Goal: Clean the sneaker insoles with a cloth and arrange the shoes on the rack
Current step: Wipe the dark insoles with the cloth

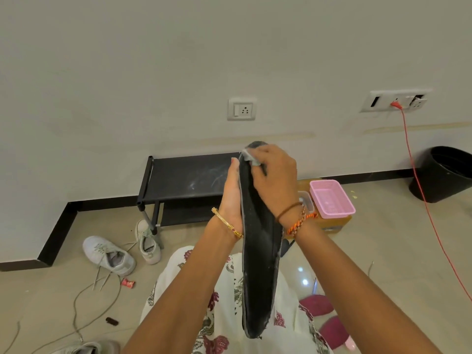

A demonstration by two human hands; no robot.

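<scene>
Both hands are raised before the rack (189, 175): the left hand (231, 198) lies flat, supporting the black insole (258, 251), while the right hand (275, 177) pinches a cloth (247, 155) against its toe. No writing is readable.

From where I stand, no lettering, brand, number or sign can be read on anything here; the small red wrapper (127, 283) on the floor is too blurred to make out.

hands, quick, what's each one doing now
Left hand: open, flat against the insole.
Right hand: pinching a cloth on the insole's tip.
</scene>
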